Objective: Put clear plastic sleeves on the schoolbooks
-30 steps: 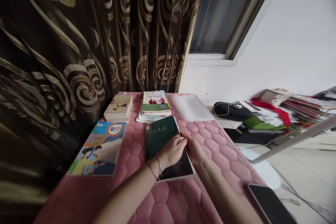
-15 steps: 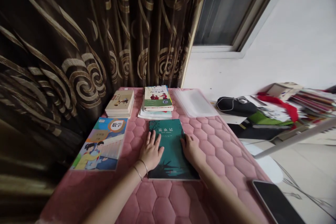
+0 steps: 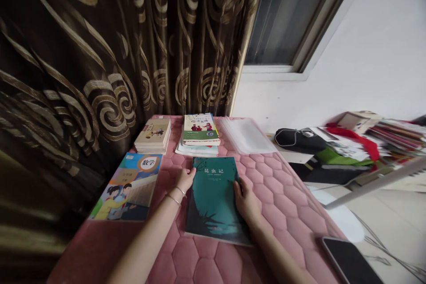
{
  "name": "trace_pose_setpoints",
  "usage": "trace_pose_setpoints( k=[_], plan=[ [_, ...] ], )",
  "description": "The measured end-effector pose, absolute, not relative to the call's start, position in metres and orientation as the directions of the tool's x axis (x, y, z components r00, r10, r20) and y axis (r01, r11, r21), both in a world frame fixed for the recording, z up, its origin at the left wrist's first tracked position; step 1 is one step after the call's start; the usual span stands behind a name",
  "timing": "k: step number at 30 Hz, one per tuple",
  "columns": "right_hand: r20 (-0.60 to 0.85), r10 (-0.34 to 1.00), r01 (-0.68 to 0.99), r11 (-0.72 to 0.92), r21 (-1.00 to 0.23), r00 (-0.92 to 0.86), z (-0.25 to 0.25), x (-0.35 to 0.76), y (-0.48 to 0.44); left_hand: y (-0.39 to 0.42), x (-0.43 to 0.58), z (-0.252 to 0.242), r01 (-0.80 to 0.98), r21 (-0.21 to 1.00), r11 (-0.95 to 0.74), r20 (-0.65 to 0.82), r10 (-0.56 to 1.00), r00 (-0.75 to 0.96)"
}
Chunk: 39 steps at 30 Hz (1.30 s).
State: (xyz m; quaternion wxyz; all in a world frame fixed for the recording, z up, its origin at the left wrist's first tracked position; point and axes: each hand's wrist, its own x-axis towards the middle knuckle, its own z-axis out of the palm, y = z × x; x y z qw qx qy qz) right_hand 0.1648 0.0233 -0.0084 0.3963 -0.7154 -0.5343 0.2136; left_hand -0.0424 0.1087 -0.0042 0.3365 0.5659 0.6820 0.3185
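Observation:
A teal paperback book [image 3: 213, 199] with a Chinese title lies shut on the pink quilted mat [image 3: 279, 195]. My left hand [image 3: 184, 179] grips its left edge near the top corner, and two thin bangles [image 3: 175, 197] circle that wrist. My right hand [image 3: 245, 202] holds the right edge, with the fingers over the cover. To the left lies a maths textbook [image 3: 128, 186]. Farther off are a stack of small books [image 3: 153, 135], a pile of books topped by a green-and-white one [image 3: 201, 129], and a clear plastic folder [image 3: 246, 135].
A black smartphone [image 3: 349, 262] lies at the mat's lower right corner. A dark patterned curtain [image 3: 83, 53] hangs along the left side. Beyond the right edge sit a black bag [image 3: 299, 138], a red scarf [image 3: 353, 137] and piled papers and books.
The book's cover, raised a second ago, now lies closed. My hands have moved from the cover to the book's side edges, and the book has turned slightly.

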Motion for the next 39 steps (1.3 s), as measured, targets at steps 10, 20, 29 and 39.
trace_pose_setpoints(
  k=[10,20,29,39],
  plan=[
    [0.167,0.945,0.715,-0.09,-0.693,0.281,0.011,0.155,0.033,0.111,-0.036,0.012,0.667,0.74,0.092,0.03,0.985,-0.169],
    [0.2,0.978,0.965,-0.002,-0.263,0.057,0.01,0.141,0.034,0.045,0.024,0.0,0.85,0.311,-0.426,0.232,0.901,0.367],
    [0.036,0.999,0.946,0.026,-0.323,-0.015,-0.015,0.163,0.031,0.052,-0.028,-0.017,0.906,0.21,-0.368,0.27,0.912,0.308],
    [-0.114,0.943,0.613,-0.292,-0.734,0.314,0.004,0.175,0.057,0.052,-0.042,-0.022,0.861,0.207,-0.464,0.285,0.871,0.401]
  ],
)
